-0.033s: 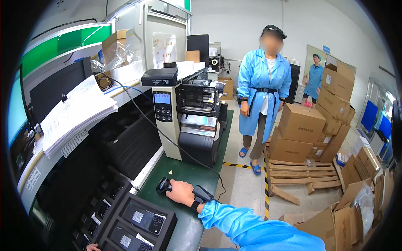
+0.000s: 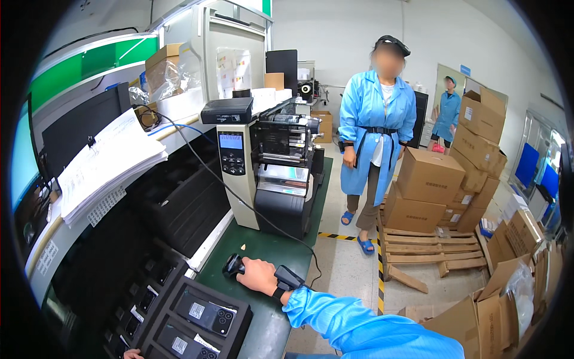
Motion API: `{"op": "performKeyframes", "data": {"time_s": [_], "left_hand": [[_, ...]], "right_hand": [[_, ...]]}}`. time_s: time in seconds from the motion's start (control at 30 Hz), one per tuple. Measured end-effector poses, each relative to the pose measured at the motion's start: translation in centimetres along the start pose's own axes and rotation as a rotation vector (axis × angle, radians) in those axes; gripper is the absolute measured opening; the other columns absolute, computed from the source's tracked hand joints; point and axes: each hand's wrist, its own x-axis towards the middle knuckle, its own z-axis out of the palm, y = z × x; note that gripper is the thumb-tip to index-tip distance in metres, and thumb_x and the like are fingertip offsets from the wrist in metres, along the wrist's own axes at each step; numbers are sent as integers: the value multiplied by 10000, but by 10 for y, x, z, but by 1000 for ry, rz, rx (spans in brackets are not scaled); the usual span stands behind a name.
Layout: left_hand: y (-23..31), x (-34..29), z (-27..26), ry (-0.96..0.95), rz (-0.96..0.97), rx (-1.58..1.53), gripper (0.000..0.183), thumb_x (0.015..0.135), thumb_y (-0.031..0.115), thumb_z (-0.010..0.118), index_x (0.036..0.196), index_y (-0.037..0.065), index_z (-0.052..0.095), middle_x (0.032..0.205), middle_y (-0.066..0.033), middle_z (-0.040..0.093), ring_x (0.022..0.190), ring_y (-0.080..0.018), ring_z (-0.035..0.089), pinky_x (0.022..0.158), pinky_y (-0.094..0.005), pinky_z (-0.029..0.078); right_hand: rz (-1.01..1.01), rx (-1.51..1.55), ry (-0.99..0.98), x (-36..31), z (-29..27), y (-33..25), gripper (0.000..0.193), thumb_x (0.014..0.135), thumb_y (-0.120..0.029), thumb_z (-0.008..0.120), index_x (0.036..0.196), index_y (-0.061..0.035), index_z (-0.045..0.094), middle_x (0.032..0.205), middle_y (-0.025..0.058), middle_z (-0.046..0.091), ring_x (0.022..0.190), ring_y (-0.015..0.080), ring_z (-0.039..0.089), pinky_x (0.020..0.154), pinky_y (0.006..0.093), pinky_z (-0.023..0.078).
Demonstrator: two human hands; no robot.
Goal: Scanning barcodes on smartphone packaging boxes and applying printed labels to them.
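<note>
My right hand (image 2: 258, 277) is wrapped round a black handheld scanner (image 2: 233, 265), low over the green work surface (image 2: 272, 323). A dark device is strapped to that wrist. Just left of this hand lies a black foam tray (image 2: 244, 326) with dark smartphones (image 2: 206, 312) in its slots, white labels on their backs. Only a sliver of my left hand (image 2: 132, 354) shows at the bottom edge, beside the tray; what its fingers do is hidden. More phones sit in a second dark tray (image 2: 170, 263) further left.
A label printer (image 2: 239, 179) stands beyond my right hand, a cable (image 2: 236, 194) hanging across it. Clipped papers (image 2: 110, 164) lie on the left shelf. A person in a blue coat (image 2: 376, 131) stands ahead, near cartons (image 2: 430, 176) on a wooden pallet (image 2: 418, 245). Opened boxes fill the lower right.
</note>
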Motion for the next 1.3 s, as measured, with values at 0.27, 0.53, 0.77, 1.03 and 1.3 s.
{"op": "performKeyframes", "data": {"time_s": [0.27, 0.53, 0.77, 1.03, 1.3], "left_hand": [[5, 0, 2, 17, 18, -7, 96, 999, 43, 574, 993, -33, 633, 1092, -133, 708, 1007, -240, 626, 935, -357, 487], [7, 0, 2, 15, 3, -39, 99, 1007, 48, 575, 1002, -32, 634, 1083, -124, 705, 1004, -231, 623, 939, -349, 481], [9, -2, 1, 19, -3, -16, 114, 1013, 54, 580, 1029, -41, 641, 1081, -125, 699, 997, -229, 619, 930, -348, 480], [10, 0, 2, 13, -10, -21, 84, 1006, 39, 573, 996, -31, 619, 1090, -121, 697, 1007, -231, 616, 938, -348, 476], [0, 1, 1, 7, -15, -52, 78, 1002, 34, 571, 1000, -24, 625, 1098, -116, 691, 1026, -223, 613, 957, -345, 469]], "right_hand": [[-4, 7, 6, 1, 1, 1, 391, 799, -331, 704, 1072, -51, 686, 909, 212, 746, 876, 419, 730, 814, 526, 569], [-9, -5, 27, 1, 3, 1, 398, 794, -343, 703, 1072, -58, 689, 898, 209, 747, 872, 418, 731, 813, 530, 572], [-7, -3, 1, 0, 1, 0, 397, 794, -337, 700, 1072, -54, 689, 888, 221, 742, 865, 423, 730, 818, 530, 571], [1, -7, 13, -2, -2, -2, 418, 796, -352, 725, 1081, -48, 695, 924, 224, 746, 910, 424, 727, 835, 532, 564], [1, -6, 22, -1, -3, -3, 405, 782, -345, 744, 1053, -47, 698, 919, 209, 750, 898, 420, 730, 819, 538, 563]]}}
